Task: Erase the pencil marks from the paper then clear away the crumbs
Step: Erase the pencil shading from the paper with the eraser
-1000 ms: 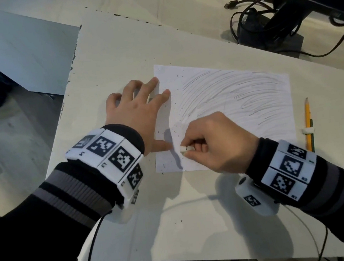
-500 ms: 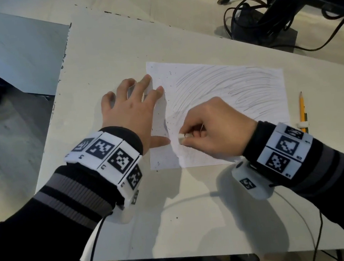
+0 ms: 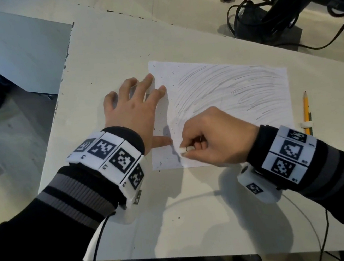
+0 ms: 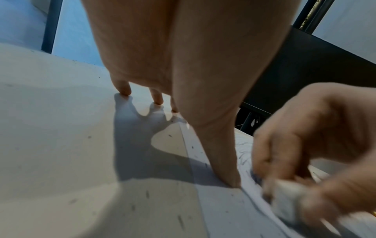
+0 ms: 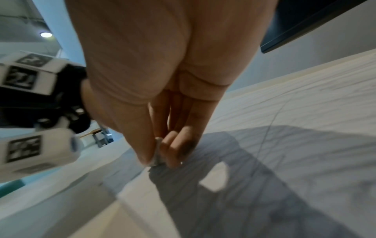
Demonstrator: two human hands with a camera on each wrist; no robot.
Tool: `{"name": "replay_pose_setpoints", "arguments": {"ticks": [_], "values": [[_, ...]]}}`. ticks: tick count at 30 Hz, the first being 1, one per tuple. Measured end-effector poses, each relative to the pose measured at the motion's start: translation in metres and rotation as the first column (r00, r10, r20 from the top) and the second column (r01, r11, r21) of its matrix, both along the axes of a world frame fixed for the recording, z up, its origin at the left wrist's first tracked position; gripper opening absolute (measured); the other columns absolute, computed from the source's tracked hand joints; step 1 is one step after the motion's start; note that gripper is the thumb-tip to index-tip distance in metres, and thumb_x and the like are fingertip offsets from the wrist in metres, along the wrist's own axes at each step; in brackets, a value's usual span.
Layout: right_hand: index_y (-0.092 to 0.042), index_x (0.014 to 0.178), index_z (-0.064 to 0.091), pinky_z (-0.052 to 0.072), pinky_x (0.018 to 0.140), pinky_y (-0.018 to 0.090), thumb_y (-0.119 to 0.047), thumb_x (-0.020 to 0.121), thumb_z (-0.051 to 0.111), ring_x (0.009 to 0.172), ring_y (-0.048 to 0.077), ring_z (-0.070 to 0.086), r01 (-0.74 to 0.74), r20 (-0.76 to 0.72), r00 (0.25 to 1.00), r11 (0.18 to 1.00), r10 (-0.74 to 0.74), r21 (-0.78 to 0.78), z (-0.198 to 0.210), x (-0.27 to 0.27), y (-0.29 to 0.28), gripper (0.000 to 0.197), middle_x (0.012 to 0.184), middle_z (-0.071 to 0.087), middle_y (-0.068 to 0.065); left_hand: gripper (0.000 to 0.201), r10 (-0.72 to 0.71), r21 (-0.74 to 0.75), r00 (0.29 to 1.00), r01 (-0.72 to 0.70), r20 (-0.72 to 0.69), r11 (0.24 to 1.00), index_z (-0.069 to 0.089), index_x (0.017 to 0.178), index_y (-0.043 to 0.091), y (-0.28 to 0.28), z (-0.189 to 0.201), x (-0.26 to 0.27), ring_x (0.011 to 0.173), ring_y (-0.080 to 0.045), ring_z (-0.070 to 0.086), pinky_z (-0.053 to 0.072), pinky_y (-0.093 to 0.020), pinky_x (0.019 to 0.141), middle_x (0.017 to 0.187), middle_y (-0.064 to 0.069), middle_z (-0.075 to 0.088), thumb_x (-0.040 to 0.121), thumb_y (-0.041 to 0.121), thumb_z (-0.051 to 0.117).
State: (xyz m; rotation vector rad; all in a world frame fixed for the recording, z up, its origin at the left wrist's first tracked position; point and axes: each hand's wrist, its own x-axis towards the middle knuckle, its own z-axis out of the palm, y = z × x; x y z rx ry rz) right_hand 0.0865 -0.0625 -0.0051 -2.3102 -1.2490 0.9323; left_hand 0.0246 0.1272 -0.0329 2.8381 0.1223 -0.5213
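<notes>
A white sheet of paper (image 3: 237, 87) covered with grey pencil strokes lies on the pale table (image 3: 113, 46). Its left strip is rubbed pale and speckled with dark eraser crumbs (image 3: 165, 109). My left hand (image 3: 134, 111) lies flat with spread fingers on the paper's left edge, thumb (image 4: 225, 164) pressing the sheet. My right hand (image 3: 213, 138) pinches a small white eraser (image 3: 185, 149) between thumb and fingers and presses it on the paper near the lower left corner. The eraser (image 5: 156, 154) touches the sheet in the right wrist view and shows blurred as eraser (image 4: 289, 198) in the left wrist view.
A yellow pencil (image 3: 306, 111) lies on the table right of the paper. A black monitor stand with tangled cables (image 3: 261, 17) sits at the back right. The table's near edge (image 3: 203, 254) runs just behind my wrists. Loose crumbs (image 3: 178, 217) dot the table.
My right hand with the eraser has slid back down toward the paper's near edge after rubbing a little farther up. The left hand stays put on the sheet.
</notes>
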Motion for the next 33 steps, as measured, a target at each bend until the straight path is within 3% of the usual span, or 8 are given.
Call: {"name": "replay_pose_setpoints", "arguments": {"ticks": [3, 8, 13, 18, 23, 28, 31, 33], "values": [[-0.021, 0.075, 0.072, 0.047, 0.060, 0.015, -0.021, 0.079, 0.078, 0.062, 0.005, 0.061, 0.120, 0.065, 0.990, 0.989, -0.126, 0.084, -0.001, 0.008, 0.001, 0.007, 0.068, 0.065, -0.010, 0.108, 0.001, 0.001, 1.000, -0.001, -0.002, 1.000, 0.011, 0.152, 0.036, 0.001, 0.000, -0.001, 0.149, -0.025, -0.002, 0.014, -0.054, 0.118, 0.164, 0.006, -0.005, 0.070, 0.070, 0.070], [-0.027, 0.070, 0.068, 0.047, 0.060, 0.015, -0.021, 0.079, 0.077, 0.064, 0.005, 0.061, 0.007, -0.063, 0.998, 1.000, -0.007, -0.004, 0.001, -0.006, 0.001, 0.014, 0.067, 0.065, -0.010, 0.109, 0.005, 0.002, 1.000, -0.005, -0.001, 1.000, 0.011, 0.153, 0.036, -0.001, 0.000, 0.001, 0.149, -0.025, -0.002, 0.014, -0.054, 0.118, 0.164, 0.007, -0.005, 0.068, 0.071, 0.071], [-0.022, 0.077, 0.074, 0.047, 0.059, 0.011, -0.022, 0.080, 0.079, 0.063, 0.004, 0.062, 0.218, 0.094, 0.969, 0.970, -0.228, 0.109, 0.002, 0.021, 0.010, 0.005, 0.070, 0.067, -0.012, 0.108, 0.006, -0.004, 1.000, -0.006, -0.012, 1.000, 0.011, 0.152, 0.036, 0.000, 0.001, 0.001, 0.149, -0.025, -0.003, 0.014, -0.055, 0.118, 0.164, 0.007, -0.005, 0.069, 0.070, 0.071], [-0.024, 0.076, 0.073, 0.051, 0.060, 0.018, -0.022, 0.077, 0.079, 0.063, 0.006, 0.064, 0.086, -0.026, 0.996, 0.996, -0.087, -0.038, 0.005, 0.014, 0.008, 0.006, 0.068, 0.068, -0.009, 0.109, 0.005, -0.004, 1.000, -0.005, -0.008, 1.000, 0.011, 0.152, 0.036, -0.001, 0.000, 0.001, 0.149, -0.025, -0.003, 0.014, -0.055, 0.118, 0.164, 0.007, -0.005, 0.069, 0.071, 0.071], [-0.022, 0.076, 0.074, 0.052, 0.061, 0.018, -0.024, 0.080, 0.079, 0.063, 0.006, 0.064, 0.260, 0.101, 0.957, 0.960, -0.271, 0.104, 0.001, 0.025, 0.015, 0.006, 0.069, 0.068, -0.010, 0.109, 0.012, -0.005, 1.000, -0.012, -0.005, 1.000, 0.011, 0.152, 0.036, -0.001, 0.001, 0.000, 0.149, -0.025, -0.002, 0.014, -0.054, 0.118, 0.164, 0.007, -0.005, 0.068, 0.070, 0.071], [-0.022, 0.078, 0.075, 0.055, 0.063, 0.022, -0.024, 0.079, 0.080, 0.064, 0.005, 0.065, 0.169, 0.022, 0.985, 0.985, -0.168, -0.031, 0.008, 0.021, 0.010, 0.005, 0.069, 0.069, -0.010, 0.109, 0.017, -0.009, 1.000, -0.017, -0.002, 1.000, 0.012, 0.151, 0.037, -0.001, 0.001, 0.001, 0.149, -0.024, -0.002, 0.014, -0.055, 0.118, 0.163, 0.008, -0.003, 0.067, 0.069, 0.073], [-0.019, 0.079, 0.075, 0.056, 0.064, 0.023, -0.022, 0.080, 0.079, 0.062, 0.006, 0.064, 0.309, 0.133, 0.938, 0.947, -0.319, 0.090, 0.003, 0.035, 0.017, 0.005, 0.069, 0.069, -0.008, 0.108, 0.022, -0.019, 1.000, -0.022, -0.004, 1.000, 0.013, 0.151, 0.037, -0.001, 0.001, 0.001, 0.149, -0.024, -0.002, 0.014, -0.054, 0.118, 0.164, 0.008, -0.003, 0.068, 0.069, 0.073], [-0.019, 0.078, 0.075, 0.056, 0.063, 0.022, -0.020, 0.079, 0.080, 0.061, 0.006, 0.064, 0.335, 0.118, 0.931, 0.936, -0.346, 0.108, 0.001, 0.036, 0.017, 0.005, 0.069, 0.068, -0.008, 0.108, 0.017, -0.012, 1.000, -0.017, -0.006, 1.000, 0.012, 0.151, 0.037, -0.001, 0.001, 0.000, 0.149, -0.024, -0.002, 0.014, -0.054, 0.118, 0.163, 0.008, -0.004, 0.068, 0.069, 0.072]]}}
